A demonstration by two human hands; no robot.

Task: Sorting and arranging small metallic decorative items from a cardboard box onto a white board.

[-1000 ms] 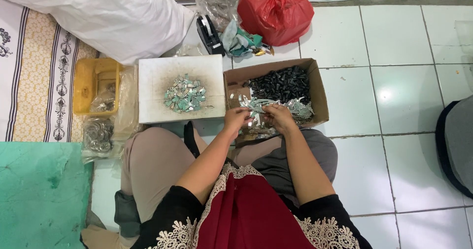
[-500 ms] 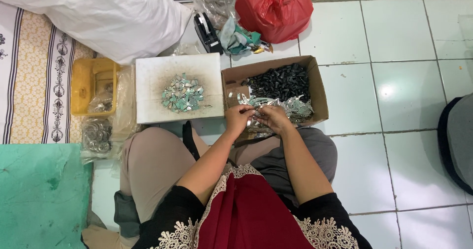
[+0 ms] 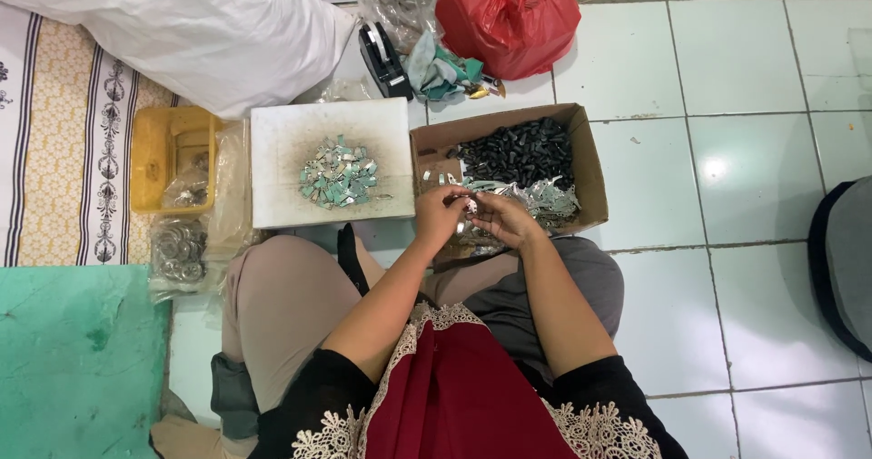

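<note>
A: Both hands meet at the near edge of the cardboard box (image 3: 589, 164). What are they on?

B: The left hand (image 3: 440, 212) and right hand (image 3: 500, 218) pinch together on a small silvery piece (image 3: 469, 208); pinching at fingertips looks best.

A: And around the box?

B: Pale floor tiles (image 3: 745, 78); just left of it, a white board (image 3: 272, 150) heaped with greenish clips (image 3: 338, 173).

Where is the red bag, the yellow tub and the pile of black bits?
red bag (image 3: 509, 19), head view, middle of its bulge
yellow tub (image 3: 150, 164), head view, left wall
black bits (image 3: 522, 153), head view, middle of pile
</note>
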